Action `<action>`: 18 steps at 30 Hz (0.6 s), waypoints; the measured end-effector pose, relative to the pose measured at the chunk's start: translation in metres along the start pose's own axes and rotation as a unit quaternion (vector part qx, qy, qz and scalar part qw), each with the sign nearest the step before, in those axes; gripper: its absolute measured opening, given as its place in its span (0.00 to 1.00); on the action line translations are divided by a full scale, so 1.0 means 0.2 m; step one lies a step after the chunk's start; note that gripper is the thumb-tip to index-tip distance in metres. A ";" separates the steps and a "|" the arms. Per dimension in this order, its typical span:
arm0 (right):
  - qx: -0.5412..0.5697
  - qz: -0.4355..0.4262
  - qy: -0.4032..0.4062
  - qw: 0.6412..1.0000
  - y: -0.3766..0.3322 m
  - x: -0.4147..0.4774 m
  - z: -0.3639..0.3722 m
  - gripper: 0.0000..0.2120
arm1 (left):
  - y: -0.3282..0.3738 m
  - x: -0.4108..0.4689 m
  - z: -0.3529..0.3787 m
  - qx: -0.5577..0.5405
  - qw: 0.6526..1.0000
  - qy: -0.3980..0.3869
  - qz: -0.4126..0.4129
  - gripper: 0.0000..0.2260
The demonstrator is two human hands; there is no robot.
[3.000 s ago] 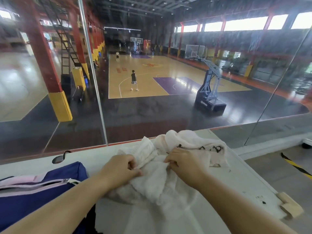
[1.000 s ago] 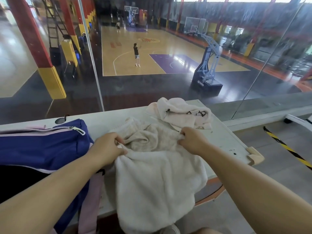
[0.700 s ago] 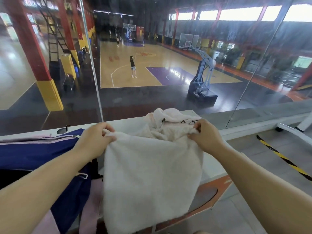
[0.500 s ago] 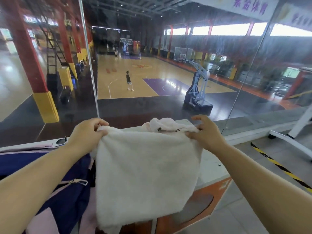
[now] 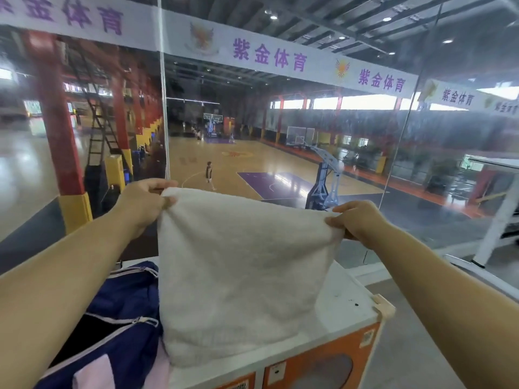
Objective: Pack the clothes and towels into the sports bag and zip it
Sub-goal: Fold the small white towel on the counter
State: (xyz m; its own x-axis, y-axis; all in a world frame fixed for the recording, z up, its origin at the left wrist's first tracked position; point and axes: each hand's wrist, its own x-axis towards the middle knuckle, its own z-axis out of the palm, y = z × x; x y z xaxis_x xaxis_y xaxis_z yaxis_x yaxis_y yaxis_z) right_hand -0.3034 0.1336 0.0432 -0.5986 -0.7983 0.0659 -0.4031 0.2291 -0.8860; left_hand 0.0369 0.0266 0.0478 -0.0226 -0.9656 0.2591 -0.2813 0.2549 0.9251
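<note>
Head view, the only one. Pinches white towel (image 5: 238, 265) by both top corners: left hand (image 5: 143, 203) on the left corner, thumb and curled fingers clamped on the hem; right hand (image 5: 355, 220) on the right corner, same pinch grip. Holds it spread flat in the air, top edge sagging a little between the hands, lower edge draping past the near edge of the white table top (image 5: 351, 307). Near left, right end covered by the towel: navy sports bag (image 5: 126, 304) with pink trim, on the same top, main zip open, dark opening facing up. Too dark inside to tell contents. Foam corner guard (image 5: 383, 306) on the table's right corner, well clear of the work. Far side: glass wall (image 5: 421, 164), basketball court below, hoop stand (image 5: 323, 186), white banner (image 5: 269, 57) with purple lettering up top. Progress, as a judgement: early to mid. Towel out of the bag and not folded, bag not zipped. Left to do: fold or bunch the towel, swing it left and lower it into the opening, pack any other clothes (none visible, table behind the towel hidden), then run the zip shut. Nothing confirmable as packed from this angle.
</note>
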 end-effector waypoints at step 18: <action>-0.011 -0.020 0.060 0.998 0.03 -0.16 0.06 0.13 | -0.18 -0.14 -0.13 -0.070 0.995 -0.029 -0.061 0.10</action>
State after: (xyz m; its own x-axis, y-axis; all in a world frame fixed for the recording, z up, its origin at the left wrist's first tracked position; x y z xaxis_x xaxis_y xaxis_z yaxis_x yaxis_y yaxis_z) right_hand -0.2778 0.1538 0.0300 -0.6608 -0.7341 0.1563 -0.4416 0.2119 -0.8718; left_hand 0.0723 0.0463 0.0140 -0.0521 -0.9902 0.1292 -0.1488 0.1357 0.9795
